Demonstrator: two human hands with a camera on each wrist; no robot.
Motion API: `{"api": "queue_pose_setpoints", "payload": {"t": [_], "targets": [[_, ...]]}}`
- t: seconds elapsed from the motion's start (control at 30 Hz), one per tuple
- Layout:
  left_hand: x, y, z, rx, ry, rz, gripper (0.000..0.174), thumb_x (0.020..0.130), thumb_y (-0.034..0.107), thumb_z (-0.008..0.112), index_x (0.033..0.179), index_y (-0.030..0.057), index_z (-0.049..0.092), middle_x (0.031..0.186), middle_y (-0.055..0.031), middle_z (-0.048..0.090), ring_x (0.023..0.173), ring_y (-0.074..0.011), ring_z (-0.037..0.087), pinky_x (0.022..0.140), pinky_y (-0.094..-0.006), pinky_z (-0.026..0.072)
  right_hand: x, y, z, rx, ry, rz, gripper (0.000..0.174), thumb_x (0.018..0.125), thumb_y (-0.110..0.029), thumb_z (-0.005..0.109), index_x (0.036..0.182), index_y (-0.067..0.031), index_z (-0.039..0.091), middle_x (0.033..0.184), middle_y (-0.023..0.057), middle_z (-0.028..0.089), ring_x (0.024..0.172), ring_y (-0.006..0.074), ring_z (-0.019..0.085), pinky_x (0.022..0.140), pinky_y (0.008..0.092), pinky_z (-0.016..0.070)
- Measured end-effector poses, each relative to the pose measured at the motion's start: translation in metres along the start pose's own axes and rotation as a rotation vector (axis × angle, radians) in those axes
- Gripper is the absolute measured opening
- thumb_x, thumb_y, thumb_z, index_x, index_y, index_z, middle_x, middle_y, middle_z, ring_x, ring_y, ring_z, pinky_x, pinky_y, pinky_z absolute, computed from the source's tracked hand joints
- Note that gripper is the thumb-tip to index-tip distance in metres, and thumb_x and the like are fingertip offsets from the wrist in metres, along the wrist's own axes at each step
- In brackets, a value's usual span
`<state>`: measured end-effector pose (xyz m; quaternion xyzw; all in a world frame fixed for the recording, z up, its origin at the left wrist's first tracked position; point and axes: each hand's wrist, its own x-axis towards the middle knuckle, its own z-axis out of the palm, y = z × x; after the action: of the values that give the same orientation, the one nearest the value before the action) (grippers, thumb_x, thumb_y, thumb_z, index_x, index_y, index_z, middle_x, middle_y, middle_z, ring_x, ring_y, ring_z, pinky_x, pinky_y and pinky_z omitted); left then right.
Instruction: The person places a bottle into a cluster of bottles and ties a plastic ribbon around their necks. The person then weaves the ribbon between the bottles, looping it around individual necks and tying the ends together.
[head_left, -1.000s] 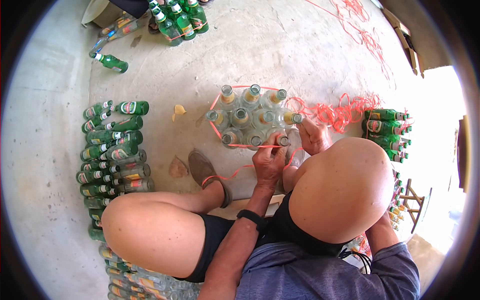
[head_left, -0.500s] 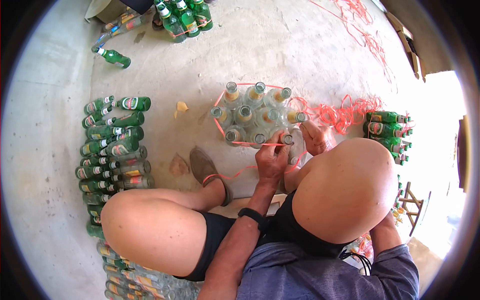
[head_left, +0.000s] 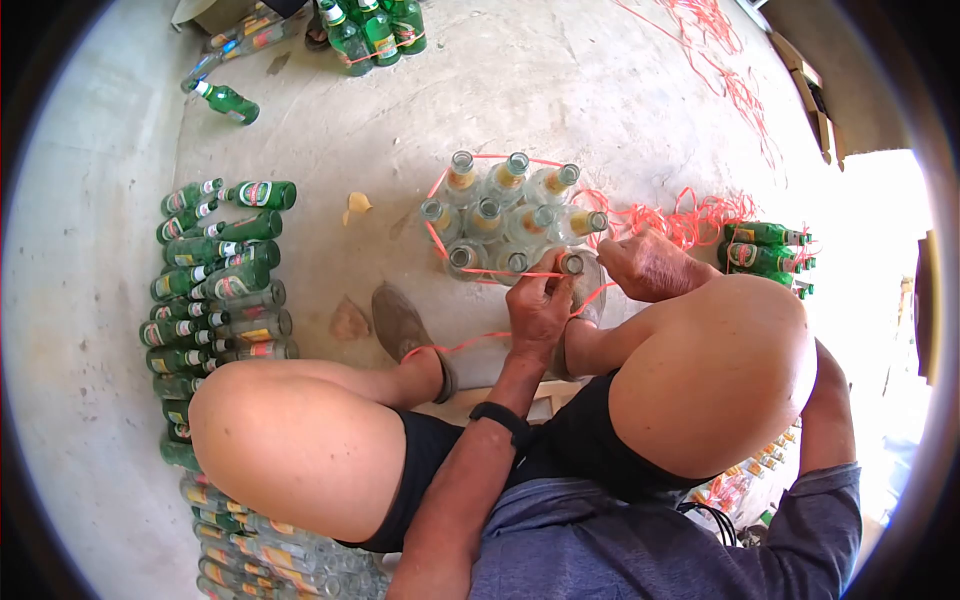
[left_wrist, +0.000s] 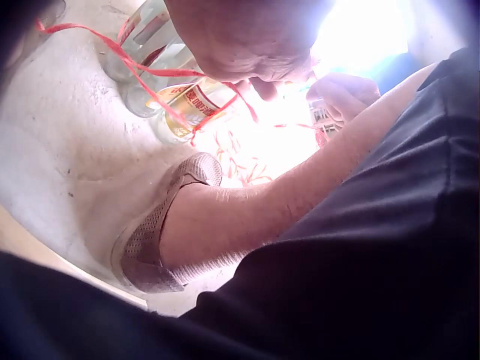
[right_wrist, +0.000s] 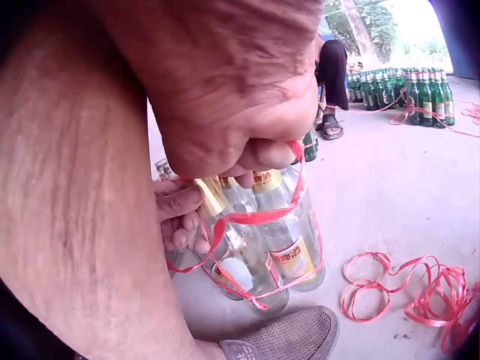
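Observation:
A cluster of clear glass bottles (head_left: 487, 222) stands upright on the floor between my feet, ringed by a loop of pinkish-red plastic strap (head_left: 430, 238). At the cluster's near side, my left hand (head_left: 537, 312) pinches the strap beside the neck of the nearest right bottle (head_left: 571, 264). Just right of the bottles, my right hand (head_left: 645, 265) has its fingers curled around the strap, which comes out taut from them in the right wrist view (right_wrist: 298, 161). A loose length of strap trails left across my shoe (head_left: 400, 330). My right hand hides some bottle tops in the right wrist view.
Tangled strap (head_left: 680, 222) lies right of the cluster. Green bottles (head_left: 250, 240) are stacked along the left wall, and a tied green bundle (head_left: 765, 250) is at the right. Another green bundle (head_left: 375, 40) stands at the back, near a lone lying bottle (head_left: 225, 102).
My right hand has moved outward and slightly forward from the cluster's side, with its elbow swinging right. My left hand stays at the near bottle neck with the strap.

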<state>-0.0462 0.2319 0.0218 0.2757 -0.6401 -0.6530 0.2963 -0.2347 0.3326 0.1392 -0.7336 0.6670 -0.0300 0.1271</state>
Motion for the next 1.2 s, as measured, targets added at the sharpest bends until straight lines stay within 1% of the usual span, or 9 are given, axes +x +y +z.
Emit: {"api": "queue_pose_setpoints", "payload": {"t": [0.17,0.27,0.57,0.67,0.77,0.87,0.97,1.07,1.2], "targets": [[0.002,0.0,0.001,-0.018,0.009,0.011,0.036,0.094,0.005,0.083,0.129,0.0027,0.075,0.09,-0.0019,0.073,0.069,-0.0061,0.061,0.058,-0.0262,0.0536,0.009,0.008,-0.004,0.025,-0.101,-0.074,0.014,0.096,-0.005,0.067,0.09,0.0012,0.055,0.057,0.0137,0.056,0.05,0.0343,0.063,0.048,0.0479,0.0494],[0.002,0.002,0.001,-0.004,-0.002,-0.02,0.034,0.094,0.004,0.083,0.127,0.0037,0.075,0.089,-0.0019,0.073,0.067,-0.0061,0.061,0.057,-0.0266,0.0534,0.013,0.013,-0.001,0.063,-0.147,-0.102,0.013,0.087,-0.003,0.066,0.091,0.0031,0.056,0.059,0.0151,0.061,0.049,0.0361,0.062,0.048,0.0491,0.0485],[0.003,0.007,0.003,0.042,0.033,0.052,0.035,0.093,0.007,0.084,0.127,0.0034,0.074,0.087,-0.0049,0.074,0.063,-0.0085,0.063,0.057,-0.0283,0.0536,0.039,-0.001,-0.032,-0.02,-0.558,-0.077,0.017,0.086,-0.005,0.065,0.096,0.0043,0.055,0.062,0.0182,0.063,0.058,0.0406,0.067,0.053,0.0528,0.0494],[0.003,0.004,0.004,0.045,0.046,0.082,0.035,0.094,0.008,0.084,0.127,0.0033,0.074,0.087,-0.0057,0.075,0.063,-0.0088,0.064,0.057,-0.0291,0.0542,0.047,-0.006,-0.041,-0.067,-0.582,-0.13,0.016,0.086,-0.005,0.066,0.093,0.0046,0.056,0.064,0.0185,0.065,0.061,0.0395,0.069,0.054,0.0522,0.0508],[0.002,0.006,0.003,0.023,0.03,0.03,0.035,0.095,0.006,0.084,0.128,0.0033,0.073,0.087,-0.0057,0.075,0.064,-0.0088,0.064,0.058,-0.0293,0.0544,0.049,-0.01,-0.041,-0.082,-0.571,-0.176,0.015,0.084,-0.006,0.068,0.087,0.004,0.058,0.066,0.0187,0.067,0.064,0.0384,0.071,0.056,0.0504,0.0529],[0.003,0.003,0.004,0.01,0.04,0.052,0.035,0.095,0.004,0.082,0.129,0.0035,0.073,0.087,-0.0057,0.075,0.063,-0.0084,0.063,0.057,-0.0287,0.054,0.049,-0.008,-0.036,-0.073,-0.529,-0.244,0.015,0.081,-0.004,0.067,0.084,0.0021,0.053,0.057,0.0168,0.059,0.053,0.0394,0.064,0.052,0.0517,0.0488],[0.004,0.007,0.003,0.012,0.022,0.029,0.035,0.096,0.003,0.082,0.13,0.0038,0.073,0.086,-0.0051,0.075,0.064,-0.0078,0.062,0.058,-0.0282,0.0539,0.051,-0.013,-0.035,-0.078,-0.586,-0.225,0.015,0.082,-0.005,0.066,0.085,0.0019,0.053,0.059,0.0166,0.06,0.054,0.0387,0.065,0.053,0.0516,0.0492],[0.004,0.005,0.005,-0.003,0.049,0.069,0.034,0.096,0.004,0.082,0.13,0.0039,0.073,0.087,-0.0047,0.075,0.064,-0.0072,0.061,0.059,-0.0277,0.0536,0.058,-0.027,-0.043,-0.149,-0.618,-0.183,0.013,0.081,-0.005,0.07,0.085,0.0033,0.061,0.071,0.0191,0.07,0.069,0.0383,0.075,0.06,0.0506,0.0573],[0.005,0.002,0.005,0.0,0.026,0.043,0.035,0.095,0.0,0.08,0.13,0.0025,0.073,0.095,-0.0061,0.076,0.075,-0.0065,0.065,0.067,-0.0271,0.0564,0.058,-0.036,-0.04,-0.072,-0.561,-0.12,0.011,0.08,-0.005,0.071,0.081,0.003,0.064,0.07,0.0177,0.07,0.069,0.0368,0.075,0.06,0.0505,0.0568]]}}
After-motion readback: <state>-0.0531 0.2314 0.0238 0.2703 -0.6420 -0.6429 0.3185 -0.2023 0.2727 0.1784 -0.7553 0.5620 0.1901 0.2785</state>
